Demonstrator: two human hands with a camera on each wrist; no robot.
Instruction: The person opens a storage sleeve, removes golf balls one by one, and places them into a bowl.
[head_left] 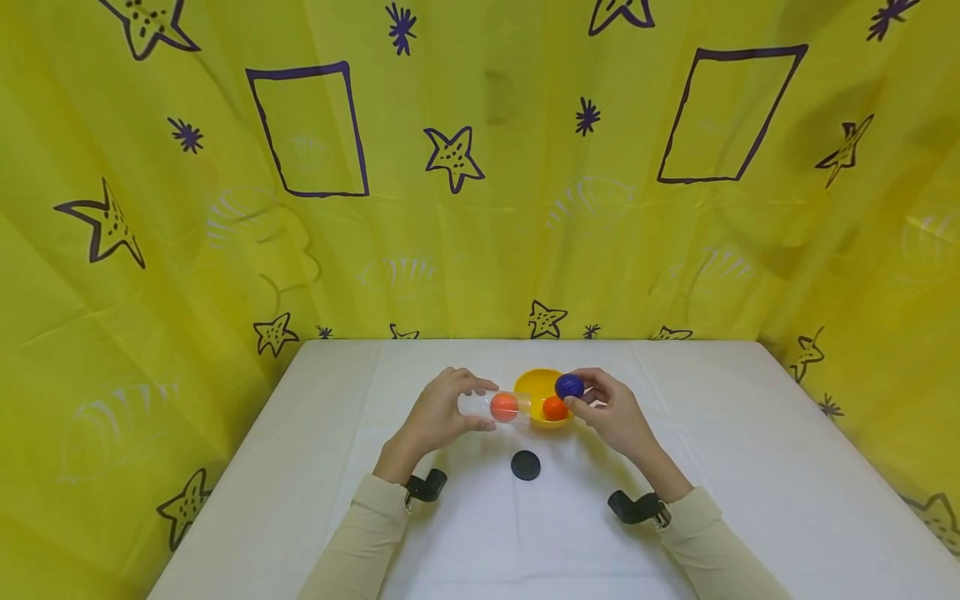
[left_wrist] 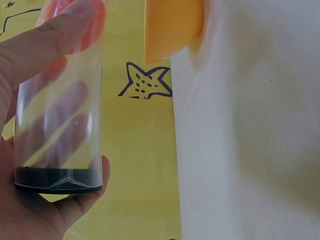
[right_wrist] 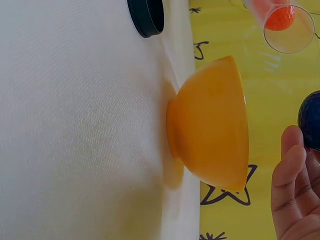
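Note:
My left hand (head_left: 442, 408) grips a clear plastic tube (left_wrist: 60, 110) with a dark cap on its closed end. An orange ball (head_left: 504, 407) is inside the tube, whose uncapped end faces right, towards the yellow bowl (right_wrist: 210, 122). In my right hand (head_left: 615, 414) a dark blue dimpled ball (head_left: 570, 387) is pinched between thumb and fingers, above the bowl's right side. Another orange ball (head_left: 555, 407) lies in the bowl. The right wrist view cuts off part of the blue ball and the hand.
A round dark cap (head_left: 526, 465) lies on the white-covered table (head_left: 480, 533), nearer to me than the bowl. Behind the table hangs a yellow curtain (head_left: 495, 250) with star drawings. Each wrist carries a black camera mount.

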